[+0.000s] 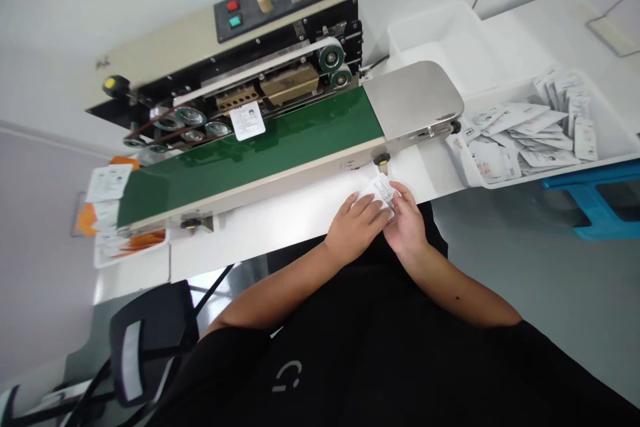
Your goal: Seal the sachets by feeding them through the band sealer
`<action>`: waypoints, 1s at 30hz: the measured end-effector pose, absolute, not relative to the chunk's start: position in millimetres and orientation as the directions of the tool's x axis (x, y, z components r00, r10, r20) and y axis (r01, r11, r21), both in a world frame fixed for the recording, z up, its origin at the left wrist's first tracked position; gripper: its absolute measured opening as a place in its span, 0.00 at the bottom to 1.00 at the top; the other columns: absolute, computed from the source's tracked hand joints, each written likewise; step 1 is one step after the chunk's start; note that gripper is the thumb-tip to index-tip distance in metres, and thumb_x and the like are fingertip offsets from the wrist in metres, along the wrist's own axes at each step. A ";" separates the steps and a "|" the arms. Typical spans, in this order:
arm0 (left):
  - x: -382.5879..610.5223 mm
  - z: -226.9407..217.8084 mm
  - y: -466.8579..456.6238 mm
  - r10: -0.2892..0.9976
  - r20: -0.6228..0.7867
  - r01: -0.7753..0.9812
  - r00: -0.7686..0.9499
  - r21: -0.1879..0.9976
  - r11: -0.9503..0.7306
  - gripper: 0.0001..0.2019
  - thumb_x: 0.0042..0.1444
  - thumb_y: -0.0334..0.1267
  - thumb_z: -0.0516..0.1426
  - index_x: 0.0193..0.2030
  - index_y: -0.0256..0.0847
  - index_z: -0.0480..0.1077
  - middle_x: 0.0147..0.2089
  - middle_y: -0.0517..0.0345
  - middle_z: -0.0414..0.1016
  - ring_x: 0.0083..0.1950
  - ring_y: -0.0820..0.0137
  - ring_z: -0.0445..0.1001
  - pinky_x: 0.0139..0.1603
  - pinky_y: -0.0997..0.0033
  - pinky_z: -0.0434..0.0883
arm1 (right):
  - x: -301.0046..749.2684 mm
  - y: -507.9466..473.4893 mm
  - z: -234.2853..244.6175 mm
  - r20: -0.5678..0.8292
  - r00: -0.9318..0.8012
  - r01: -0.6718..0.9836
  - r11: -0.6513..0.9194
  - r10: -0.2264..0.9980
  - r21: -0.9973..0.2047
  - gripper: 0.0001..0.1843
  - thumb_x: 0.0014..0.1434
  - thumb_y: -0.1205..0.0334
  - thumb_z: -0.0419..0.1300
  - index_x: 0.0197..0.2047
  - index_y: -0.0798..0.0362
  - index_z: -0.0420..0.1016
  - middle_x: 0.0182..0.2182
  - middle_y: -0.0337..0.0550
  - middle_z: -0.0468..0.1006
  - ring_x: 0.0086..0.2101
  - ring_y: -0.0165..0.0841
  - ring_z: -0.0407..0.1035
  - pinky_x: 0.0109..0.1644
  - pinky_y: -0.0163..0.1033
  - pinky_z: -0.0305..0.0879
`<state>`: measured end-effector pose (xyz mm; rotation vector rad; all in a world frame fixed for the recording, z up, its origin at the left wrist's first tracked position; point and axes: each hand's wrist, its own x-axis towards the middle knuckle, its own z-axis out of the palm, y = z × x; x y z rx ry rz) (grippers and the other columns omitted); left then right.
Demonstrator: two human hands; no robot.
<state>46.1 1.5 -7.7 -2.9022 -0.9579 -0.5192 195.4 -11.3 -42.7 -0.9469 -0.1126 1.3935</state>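
At the table's front edge I hold a small white printed packet (381, 191) with both hands. My left hand (357, 227) lies across its front, the fingers resting over it and the thumb towards its upper left. My right hand (406, 221) grips its right side, the thumb at the edge. Part of the packet is hidden under my fingers. Just beyond stands a band sealing machine (225, 47) with a green conveyor belt (310, 140). Another white packet (248, 121) is in the machine's sealing band, its lower part hanging over the belt.
To the right, a white tray (473, 173) holds many packets, with another white bin (425, 23) behind it. At the belt's left end, packets lie in a white bin (135, 255). A blue stool (600, 203) and a black chair (150, 333) stand below.
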 end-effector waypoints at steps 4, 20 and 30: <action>42.2 -5.0 5.4 0.558 0.383 0.558 0.736 0.124 -0.821 0.16 0.70 0.33 0.57 0.62 0.46 0.76 0.57 0.47 0.83 0.64 0.56 0.80 0.74 0.39 0.70 | 194.5 -11.7 -41.4 -0.461 0.217 -0.780 -0.131 0.861 -0.612 0.16 0.59 0.61 0.72 0.50 0.45 0.78 0.42 0.38 0.83 0.43 0.32 0.78 0.49 0.38 0.75; 14.2 91.3 170.0 0.613 0.628 0.670 0.480 0.188 -0.718 0.15 0.77 0.41 0.48 0.50 0.46 0.76 0.50 0.53 0.84 0.56 0.64 0.81 0.59 0.56 0.76 | 211.9 -9.1 -46.1 -0.499 0.153 -0.807 -0.183 0.853 -0.561 0.18 0.58 0.64 0.72 0.51 0.43 0.77 0.45 0.39 0.84 0.47 0.38 0.80 0.44 0.42 0.78; 32.6 91.3 222.7 0.606 0.572 0.725 0.553 0.028 -0.688 0.13 0.75 0.38 0.48 0.45 0.44 0.74 0.46 0.48 0.80 0.52 0.61 0.79 0.49 0.61 0.75 | 234.1 -6.4 -46.4 -0.516 0.160 -0.834 -0.164 0.842 -0.527 0.18 0.57 0.65 0.73 0.50 0.45 0.78 0.44 0.38 0.84 0.45 0.35 0.80 0.42 0.39 0.77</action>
